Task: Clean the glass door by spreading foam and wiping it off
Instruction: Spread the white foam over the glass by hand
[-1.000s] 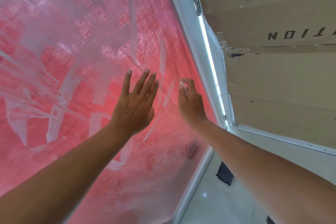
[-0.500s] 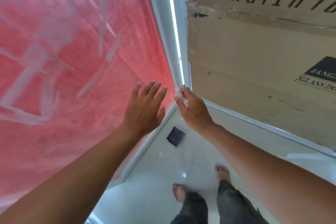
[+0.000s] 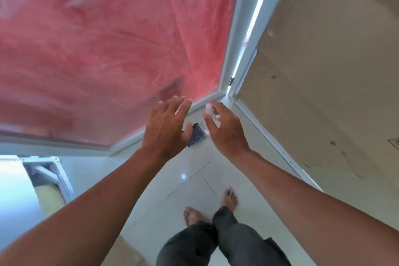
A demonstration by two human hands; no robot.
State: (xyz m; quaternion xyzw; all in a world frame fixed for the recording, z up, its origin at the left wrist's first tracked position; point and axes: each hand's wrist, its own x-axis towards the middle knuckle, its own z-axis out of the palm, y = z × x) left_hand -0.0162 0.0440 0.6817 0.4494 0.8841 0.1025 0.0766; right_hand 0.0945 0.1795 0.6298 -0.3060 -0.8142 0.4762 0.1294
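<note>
Left hand (image 3: pixel 166 127) spread flat near glass (image 3: pixel 103 54) bottom edge. Right hand (image 3: pixel 226 129) pinches foam blob (image 3: pixel 212 115), 3 o'clock of left. Risk: foam drips on floor (image 3: pixel 172 190), bare feet slip.

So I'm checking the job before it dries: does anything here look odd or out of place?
Yes. The glass door shows streaky white smears, so foam isn't wiped off. A dark square object lies loose on the floor tiles under the left hand. The right hand pinches something small and whitish.
</note>
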